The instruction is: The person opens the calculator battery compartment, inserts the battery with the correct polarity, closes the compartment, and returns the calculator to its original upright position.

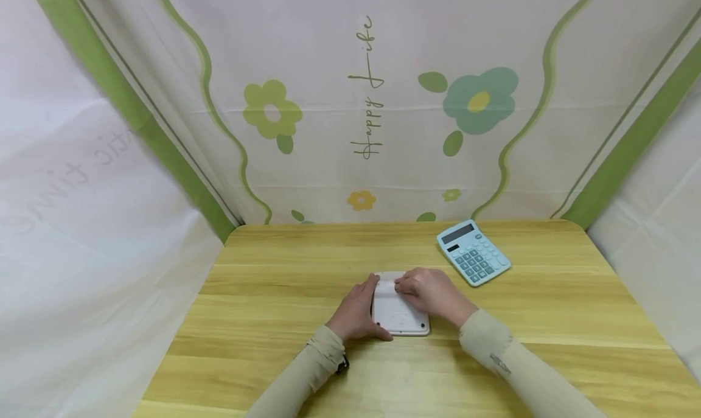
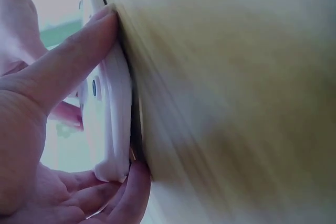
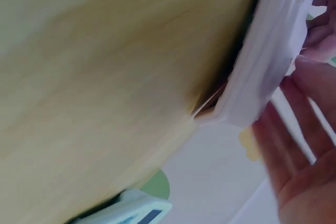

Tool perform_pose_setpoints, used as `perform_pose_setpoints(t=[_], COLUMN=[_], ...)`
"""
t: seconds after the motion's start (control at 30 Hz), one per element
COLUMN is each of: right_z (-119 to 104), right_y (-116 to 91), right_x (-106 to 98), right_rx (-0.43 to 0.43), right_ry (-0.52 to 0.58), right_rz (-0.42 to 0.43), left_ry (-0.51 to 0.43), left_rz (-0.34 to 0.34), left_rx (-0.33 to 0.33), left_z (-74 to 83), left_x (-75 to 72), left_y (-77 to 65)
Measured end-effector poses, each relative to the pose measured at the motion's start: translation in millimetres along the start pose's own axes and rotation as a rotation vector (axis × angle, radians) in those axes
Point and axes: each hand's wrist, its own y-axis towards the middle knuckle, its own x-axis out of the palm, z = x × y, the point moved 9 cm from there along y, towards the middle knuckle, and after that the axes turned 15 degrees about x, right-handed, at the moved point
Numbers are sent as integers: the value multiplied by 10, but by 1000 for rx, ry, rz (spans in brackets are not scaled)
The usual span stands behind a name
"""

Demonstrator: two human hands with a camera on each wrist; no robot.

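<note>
A white calculator (image 1: 398, 314) lies back side up on the wooden table, with small dark dots at its near corners. My left hand (image 1: 356, 311) grips its left side, the thumb along the near edge and the fingers at the far left corner. In the left wrist view the left thumb (image 2: 89, 45) presses the calculator's side, and a fingertip reaches under its rim. My right hand (image 1: 429, 293) rests over the upper right of the back, its fingertips touching the surface. Seen from the right wrist, the right fingers (image 3: 294, 129) are fairly straight against the white casing.
A light blue calculator (image 1: 473, 252) lies face up and tilted at the back right of the table (image 1: 263, 302). Behind the table hangs a white curtain (image 1: 317, 53) with flowers and lettering. More white cloth (image 1: 82, 223) hangs at both sides.
</note>
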Motion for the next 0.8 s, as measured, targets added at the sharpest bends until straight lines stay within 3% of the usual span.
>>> perform_pose_setpoints(t=[0.13, 0.27, 0.57, 0.8], right_z=[114, 204, 293, 367], right_y=[-32, -57, -91, -113], right_x=[-18, -9, -17, -6], right_rx=[122, 209, 286, 361], right_ry=[-46, -9, 72, 135], right_rz=[49, 32, 32, 17], left_ry=[1, -19, -40, 35], left_rz=[4, -9, -30, -3], left_rx=[-4, -22, 6, 88], left_z=[8, 14, 111, 268], left_x=[-19, -37, -100, -251], left_y=[9, 23, 74, 109])
